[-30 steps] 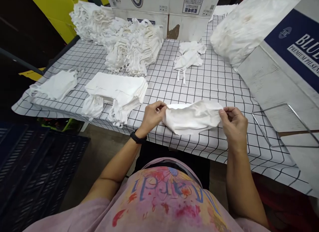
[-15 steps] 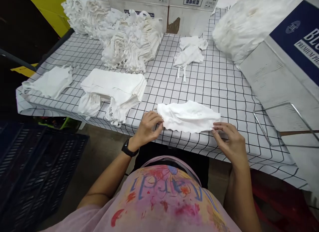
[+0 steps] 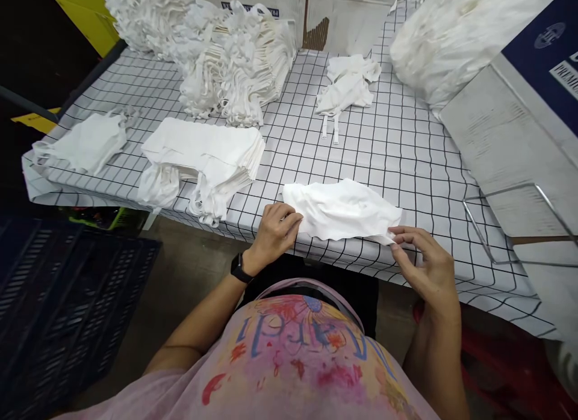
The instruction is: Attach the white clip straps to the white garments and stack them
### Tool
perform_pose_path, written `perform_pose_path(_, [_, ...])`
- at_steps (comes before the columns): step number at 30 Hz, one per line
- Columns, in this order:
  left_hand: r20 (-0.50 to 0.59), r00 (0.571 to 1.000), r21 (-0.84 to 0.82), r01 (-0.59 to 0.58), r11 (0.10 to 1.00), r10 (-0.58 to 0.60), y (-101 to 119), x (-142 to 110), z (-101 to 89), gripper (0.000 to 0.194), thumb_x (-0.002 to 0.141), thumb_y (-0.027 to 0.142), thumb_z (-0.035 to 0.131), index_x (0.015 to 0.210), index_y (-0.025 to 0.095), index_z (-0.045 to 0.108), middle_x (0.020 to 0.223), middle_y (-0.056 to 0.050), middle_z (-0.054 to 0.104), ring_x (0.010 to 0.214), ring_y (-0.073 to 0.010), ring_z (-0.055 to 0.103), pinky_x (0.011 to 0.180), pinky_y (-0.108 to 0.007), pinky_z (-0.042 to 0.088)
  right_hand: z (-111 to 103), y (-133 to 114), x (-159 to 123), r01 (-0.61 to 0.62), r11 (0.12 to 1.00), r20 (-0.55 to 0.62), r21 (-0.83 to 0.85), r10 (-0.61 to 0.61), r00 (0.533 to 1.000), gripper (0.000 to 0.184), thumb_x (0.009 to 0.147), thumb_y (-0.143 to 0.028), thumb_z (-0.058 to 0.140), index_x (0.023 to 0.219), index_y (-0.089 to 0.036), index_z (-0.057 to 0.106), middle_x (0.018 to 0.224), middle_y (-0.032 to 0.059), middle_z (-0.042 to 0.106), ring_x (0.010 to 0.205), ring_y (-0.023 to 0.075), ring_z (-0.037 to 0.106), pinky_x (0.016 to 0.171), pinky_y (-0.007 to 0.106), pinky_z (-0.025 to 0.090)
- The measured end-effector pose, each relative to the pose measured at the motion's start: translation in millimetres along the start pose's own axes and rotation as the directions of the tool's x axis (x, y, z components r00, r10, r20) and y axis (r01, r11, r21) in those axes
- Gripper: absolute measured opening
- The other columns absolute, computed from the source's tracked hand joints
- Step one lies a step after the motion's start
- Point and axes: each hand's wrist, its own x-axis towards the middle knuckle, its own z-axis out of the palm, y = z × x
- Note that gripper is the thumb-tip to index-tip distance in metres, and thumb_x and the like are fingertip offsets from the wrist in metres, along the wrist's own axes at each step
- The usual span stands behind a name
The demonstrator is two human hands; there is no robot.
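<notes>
A white camisole (image 3: 343, 210) lies spread sideways near the front edge of the table, its cloth wrinkled and its straps hidden. At its lower left corner my left hand (image 3: 279, 228) is closed, pinching the hem between thumb and fingers. My right hand (image 3: 422, 260) pinches the lower right corner, thumb below and fingers above, drawing that corner out. To the left is a neat stack of folded white camisoles (image 3: 203, 146) with straps hanging at the front. Another camisole (image 3: 345, 92) with two straps lies farther back.
A large heap of white camisoles (image 3: 235, 62) fills the back left, and a loose one (image 3: 88, 143) lies at the left edge. White cartons (image 3: 341, 26), a plastic bag (image 3: 433, 44) and a blue-white box (image 3: 506, 131) with a wire frame (image 3: 535, 188) border the checked tablecloth (image 3: 298, 146).
My right hand has moved slightly right and down, pulling the camisole's right corner outward. My left fingers have shifted a little right along the hem. The view has tilted slightly downward.
</notes>
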Motion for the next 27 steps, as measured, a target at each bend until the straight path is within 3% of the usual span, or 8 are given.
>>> perform_pose_path(2, [0.023, 1.0, -0.003, -0.014, 1.0, 0.014, -1, -1, -2.4, 0.011, 0.099, 0.027, 0.063, 0.104, 0.019, 0.068, 0.098, -0.007, 0.068, 0.095, -0.022, 0.059, 0.084, -0.036, 0.042, -5, 1, -4, -0.042, 0.993, 0.02, 0.107, 0.04, 0.999, 0.005, 0.093, -0.024, 0.066, 0.088, -0.025, 0.066, 0.111, 0.0053, 0.074, 0.107, 0.0258, 0.069, 0.097, 0.043, 0.051])
perform_pose_path(6, [0.066, 0.997, 0.001, -0.038, 0.999, 0.038, 2, -3, -5.1, 0.038, 0.093, 0.05, 0.071, 0.114, 0.019, 0.069, 0.104, -0.009, 0.067, 0.101, -0.0246, 0.058, 0.089, -0.038, 0.043, -13, 1, -10, -0.13, 0.926, 0.102, 0.355, 0.1, 0.99, 0.004, 0.093, -0.024, 0.068, 0.089, -0.025, 0.068, 0.112, 0.0057, 0.073, 0.111, 0.0252, 0.068, 0.098, 0.041, 0.05])
perform_pose_path(9, [0.076, 0.995, -0.026, -0.066, 0.997, 0.068, 12, -1, -1.0, 0.045, 0.091, 0.055, 0.072, 0.118, 0.018, 0.067, 0.107, -0.01, 0.066, 0.103, -0.0251, 0.057, 0.092, -0.04, 0.043, -15, -4, -11, -0.178, 0.873, 0.115, 0.454, 0.141, 0.983, 0.004, 0.092, -0.024, 0.07, 0.088, -0.025, 0.07, 0.107, 0.0048, 0.074, 0.106, 0.0233, 0.069, 0.092, 0.036, 0.052])
perform_pose_path(13, [0.139, 0.983, -0.056, -0.117, 0.991, 0.124, 32, 4, 12.9, 0.038, 0.098, 0.048, 0.065, 0.123, 0.019, 0.064, 0.112, -0.01, 0.066, 0.105, -0.0243, 0.057, 0.093, -0.04, 0.042, -14, -11, -11, -0.224, 0.818, 0.117, 0.529, 0.19, 0.975, 0.003, 0.089, -0.026, 0.074, 0.088, -0.024, 0.072, 0.1, 0.0049, 0.074, 0.096, 0.0222, 0.07, 0.08, 0.032, 0.054])
perform_pose_path(16, [0.102, 0.987, -0.014, -0.123, 0.992, 0.124, 40, 7, 23.7, 0.022, 0.098, 0.024, 0.061, 0.119, 0.017, 0.064, 0.11, -0.01, 0.067, 0.105, -0.0238, 0.058, 0.091, -0.039, 0.043, -15, -13, -11, -0.267, 0.781, 0.137, 0.564, 0.23, 0.963, 0.006, 0.085, -0.028, 0.078, 0.088, -0.024, 0.074, 0.094, 0.0049, 0.074, 0.087, 0.0218, 0.07, 0.074, 0.03, 0.054])
perform_pose_path(22, [0.022, 0.995, 0.068, 0.094, 0.993, -0.095, 23, 13, 16.8, 0.025, 0.084, 0.006, 0.057, 0.101, 0.018, 0.07, 0.093, -0.008, 0.069, 0.089, -0.024, 0.06, 0.076, -0.037, 0.045, -18, -23, 5, -0.315, 0.654, -0.015, 0.688, 0.447, 0.895, 0.019, 0.07, -0.032, 0.087, 0.08, -0.021, 0.075, 0.069, 0.0012, 0.065, 0.061, 0.0135, 0.057, 0.056, 0.024, 0.046])
perform_pose_path(25, [0.007, 0.973, -0.133, 0.23, 0.964, -0.231, 12, 29, -2.6, 0.023, 0.083, 0.007, 0.058, 0.096, 0.017, 0.073, 0.09, -0.007, 0.072, 0.086, -0.0221, 0.063, 0.075, -0.035, 0.048, -19, -29, 22, -0.331, 0.585, -0.05, 0.741, 0.539, 0.841, 0.023, 0.066, -0.033, 0.087, 0.08, -0.02, 0.074, 0.066, 0.0007, 0.063, 0.055, 0.0127, 0.053, 0.05, 0.024, 0.042])
perform_pose_path(27, [0.081, 0.945, -0.359, 0.325, 0.875, -0.317, 8, 45, -17.8, 0.016, 0.085, 0.013, 0.061, 0.091, 0.018, 0.075, 0.087, -0.005, 0.074, 0.081, -0.0187, 0.065, 0.073, -0.032, 0.05, -20, -32, 34, -0.336, 0.533, -0.048, 0.777, 0.582, 0.812, 0.024, 0.064, -0.031, 0.086, 0.081, -0.019, 0.073, 0.066, 0.0007, 0.063, 0.055, 0.0136, 0.054, 0.049, 0.024, 0.042])
